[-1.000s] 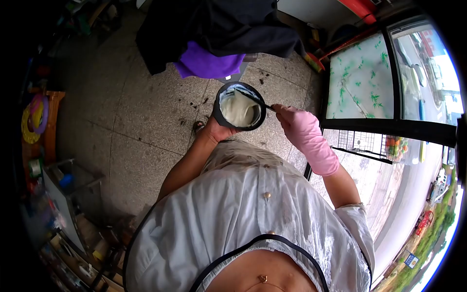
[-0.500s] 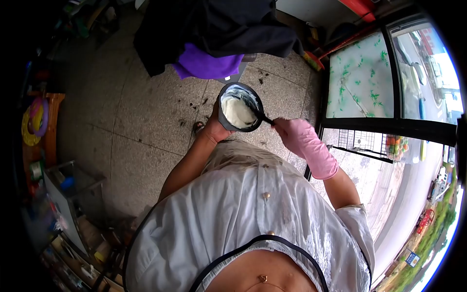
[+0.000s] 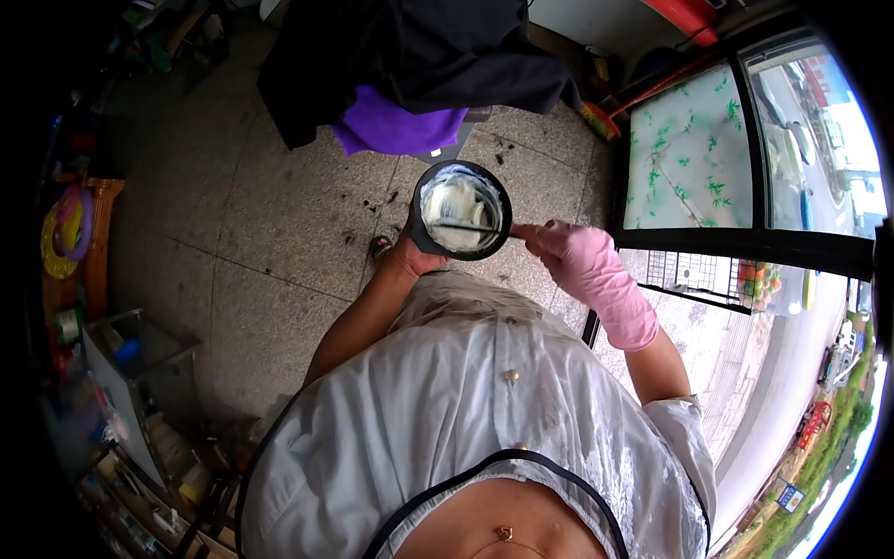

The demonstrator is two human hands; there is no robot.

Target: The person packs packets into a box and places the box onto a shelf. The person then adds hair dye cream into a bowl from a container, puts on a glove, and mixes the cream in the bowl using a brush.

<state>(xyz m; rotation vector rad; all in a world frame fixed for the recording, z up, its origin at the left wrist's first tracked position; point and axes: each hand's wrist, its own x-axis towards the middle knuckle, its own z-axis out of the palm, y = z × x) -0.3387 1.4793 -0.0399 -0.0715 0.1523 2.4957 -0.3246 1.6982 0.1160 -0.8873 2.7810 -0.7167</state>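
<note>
My bare left hand [image 3: 414, 258] is wrapped round the lower left side of a black mixing bowl [image 3: 416, 226]; most of its fingers are hidden behind the bowl. Thick white cream [image 3: 454, 199] lies inside and is smeared up the inner wall. In a pink glove, my right hand [image 3: 579, 263] grips the handle of a dark tint brush [image 3: 463, 226]. The brush lies across the cream, pointing left, slightly blurred. Between hand and bowl, the handle is only partly visible.
Ahead, a black cloth [image 3: 419, 47] hangs over something purple [image 3: 400, 121]. Dark tufts [image 3: 503, 149] are scattered on the speckled floor [image 3: 279, 214]. A glass door [image 3: 689, 149] stands at right, with a wire basket [image 3: 694, 272] beyond. At left is a small cabinet [image 3: 140, 401].
The brush has swung from slanting at the bowl's right side to lying across the cream. My right hand has turned a little, and the cream is spread differently. The bowl has shifted slightly right.
</note>
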